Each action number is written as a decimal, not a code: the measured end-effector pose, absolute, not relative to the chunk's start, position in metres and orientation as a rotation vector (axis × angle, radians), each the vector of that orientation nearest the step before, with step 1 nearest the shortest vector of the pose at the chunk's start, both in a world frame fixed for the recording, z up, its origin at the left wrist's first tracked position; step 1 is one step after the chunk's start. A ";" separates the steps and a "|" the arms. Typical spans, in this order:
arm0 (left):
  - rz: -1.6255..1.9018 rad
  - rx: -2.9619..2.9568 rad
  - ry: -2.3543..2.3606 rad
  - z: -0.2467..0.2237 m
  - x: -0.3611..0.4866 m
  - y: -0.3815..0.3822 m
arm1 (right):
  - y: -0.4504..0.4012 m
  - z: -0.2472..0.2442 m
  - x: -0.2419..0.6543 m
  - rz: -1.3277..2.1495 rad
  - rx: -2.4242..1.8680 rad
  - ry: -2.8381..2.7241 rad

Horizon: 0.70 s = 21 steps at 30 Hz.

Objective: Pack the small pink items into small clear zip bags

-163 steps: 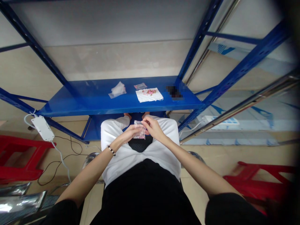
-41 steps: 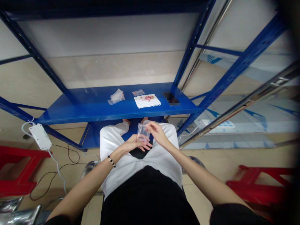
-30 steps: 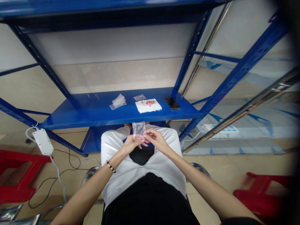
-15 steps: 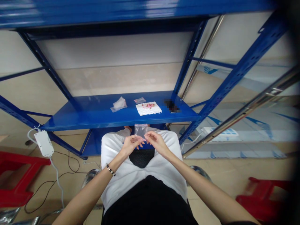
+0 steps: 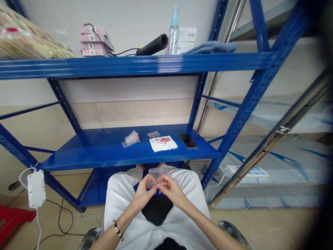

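Over my lap, a small clear zip bag [image 5: 155, 172] is pinched between both hands, its zip edge pointing away from me. My left hand [image 5: 144, 190], with a beaded bracelet on the wrist, closes on the bag's left side. My right hand [image 5: 170, 188] closes on the right side, and the fingertips of both hands meet at the near end. On the blue shelf ahead lies a white cloth [image 5: 163, 147] bearing small pink pieces [image 5: 163, 140]. Behind it is a small filled bag [image 5: 154, 134], and to the left a stack of clear bags [image 5: 131, 139].
A dark blurred-out object [image 5: 188, 141] lies right of the cloth. The upper shelf [image 5: 125, 66] holds pink boxes [image 5: 93, 41], a spray bottle [image 5: 173, 33], a black tube [image 5: 153, 45] and a blue cloth [image 5: 212, 47]. At left hang a power strip [image 5: 36, 188] and cables.
The view has tilted up, so the upper shelf's items now show. My hands have drawn closer together on the zip bag, fingertips now meeting.
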<state>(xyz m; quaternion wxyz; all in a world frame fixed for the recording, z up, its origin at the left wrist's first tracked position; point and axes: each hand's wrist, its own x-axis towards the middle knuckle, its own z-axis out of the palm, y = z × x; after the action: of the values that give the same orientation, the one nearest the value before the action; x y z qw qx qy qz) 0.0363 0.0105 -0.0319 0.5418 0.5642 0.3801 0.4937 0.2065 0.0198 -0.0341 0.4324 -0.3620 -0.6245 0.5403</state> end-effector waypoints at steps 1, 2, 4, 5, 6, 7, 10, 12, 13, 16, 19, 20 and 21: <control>1.180 1.334 0.898 -0.028 0.035 0.011 | 0.021 -0.035 0.207 1.358 -0.903 -1.548; 1.179 1.302 0.884 -0.024 0.034 0.010 | 0.023 -0.035 0.207 1.379 -0.903 -1.546; 1.146 1.186 0.826 -0.016 0.032 0.010 | 0.024 -0.037 0.207 1.444 -0.897 -1.561; 1.120 1.126 0.786 -0.012 0.031 0.010 | 0.024 -0.038 0.207 1.483 -0.891 -1.572; 1.100 1.072 0.743 -0.010 0.030 0.009 | 0.023 -0.040 0.206 1.524 -0.886 -1.581; 1.091 1.026 0.698 -0.008 0.029 0.009 | 0.022 -0.041 0.206 1.568 -0.881 -1.585; 1.109 0.933 0.598 -0.009 0.028 0.008 | 0.016 -0.042 0.204 1.707 -0.869 -1.567; 1.122 0.879 0.584 -0.011 0.028 0.008 | 0.013 -0.042 0.201 1.776 -0.863 -1.525; 1.117 0.854 0.591 -0.013 0.028 0.009 | 0.012 -0.042 0.199 1.797 -0.860 -1.502; 1.114 0.776 0.620 -0.014 0.030 0.012 | 0.011 -0.044 0.193 1.820 -0.854 -1.457; 1.145 0.752 0.576 -0.012 0.031 0.017 | 0.020 -0.049 0.194 1.763 -0.874 -1.514; 1.175 0.761 0.557 -0.012 0.030 0.019 | 0.027 -0.049 0.197 1.701 -0.899 -1.565; 1.211 0.774 0.551 -0.012 0.029 0.020 | 0.037 -0.047 0.202 1.608 -0.931 -1.623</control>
<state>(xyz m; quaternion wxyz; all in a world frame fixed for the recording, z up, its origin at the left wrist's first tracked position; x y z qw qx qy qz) 0.0292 0.0202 -0.0120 0.7181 0.3498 0.2492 0.5476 0.2024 0.0371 -0.0467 0.3310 -0.3562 -0.6207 0.6151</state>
